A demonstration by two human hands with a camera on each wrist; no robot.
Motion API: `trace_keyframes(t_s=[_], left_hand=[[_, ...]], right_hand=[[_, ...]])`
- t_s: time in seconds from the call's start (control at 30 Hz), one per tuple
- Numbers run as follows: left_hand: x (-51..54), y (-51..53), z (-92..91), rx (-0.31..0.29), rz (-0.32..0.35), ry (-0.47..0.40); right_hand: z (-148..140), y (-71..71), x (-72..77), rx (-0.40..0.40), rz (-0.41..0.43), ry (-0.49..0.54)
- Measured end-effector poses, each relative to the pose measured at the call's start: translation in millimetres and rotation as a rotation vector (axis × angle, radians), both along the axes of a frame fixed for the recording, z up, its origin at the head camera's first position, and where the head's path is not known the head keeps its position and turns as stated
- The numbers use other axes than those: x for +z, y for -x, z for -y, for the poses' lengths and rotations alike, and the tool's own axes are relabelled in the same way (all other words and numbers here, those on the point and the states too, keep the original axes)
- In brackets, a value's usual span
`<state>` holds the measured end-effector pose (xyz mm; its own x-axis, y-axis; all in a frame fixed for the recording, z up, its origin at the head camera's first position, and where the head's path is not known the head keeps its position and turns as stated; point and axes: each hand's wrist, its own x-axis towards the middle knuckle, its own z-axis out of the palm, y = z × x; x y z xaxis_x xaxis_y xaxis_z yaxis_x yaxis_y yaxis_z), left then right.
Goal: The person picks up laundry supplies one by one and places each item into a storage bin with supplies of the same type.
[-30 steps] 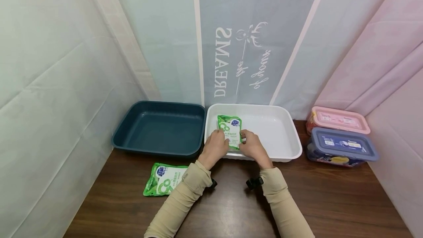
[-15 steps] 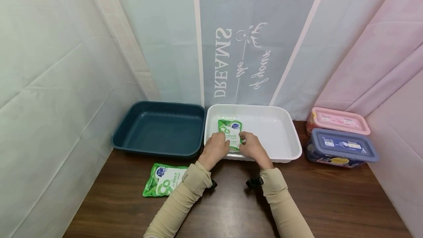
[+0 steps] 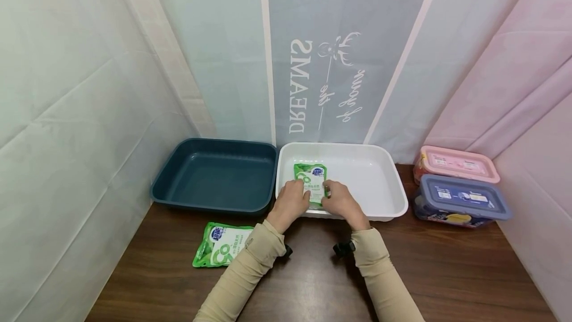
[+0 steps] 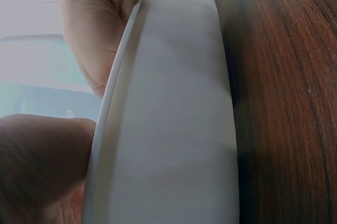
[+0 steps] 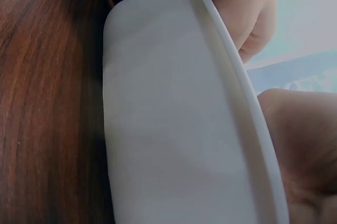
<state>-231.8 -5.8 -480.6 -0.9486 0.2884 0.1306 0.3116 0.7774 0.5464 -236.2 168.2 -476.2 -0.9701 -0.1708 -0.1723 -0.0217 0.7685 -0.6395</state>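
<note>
The left hand (image 3: 291,201) and right hand (image 3: 341,199) are pinching the sides of the green packet (image 3: 314,184) inside the white tray (image 3: 368,178), not yet releasing it, while the second packet (image 3: 224,246) is lying outside, on the table (image 3: 447,272).

Pink tub (image 3: 460,164) — blue tub (image 3: 464,196) alongside

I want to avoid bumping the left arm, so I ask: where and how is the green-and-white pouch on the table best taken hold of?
I would pinch the pouch by its green left edge, coming from the person's left. It appears to lie flat on the table, and that end looks free, while the left sleeve covers its right end in the head view.
</note>
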Motion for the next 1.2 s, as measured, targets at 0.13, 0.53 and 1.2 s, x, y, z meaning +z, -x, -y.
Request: trace_keyframes(t_s=[0.13,0.53,1.2], left_hand=[[1.4,-1.7,1.9,-0.007,-0.032,0.006],[15.4,-19.7,15.8,-0.018,-0.07,-0.048],[39.5,-77.3,94.5,0.092,-0.201,-0.001]], right_hand=[[3,-2.4,1.8,0.016,-0.024,-0.037],[13,-15.8,19.4,0.005,-0.199,-0.037],[73,-62.0,38.0,0.337,-0.488,0.166]])
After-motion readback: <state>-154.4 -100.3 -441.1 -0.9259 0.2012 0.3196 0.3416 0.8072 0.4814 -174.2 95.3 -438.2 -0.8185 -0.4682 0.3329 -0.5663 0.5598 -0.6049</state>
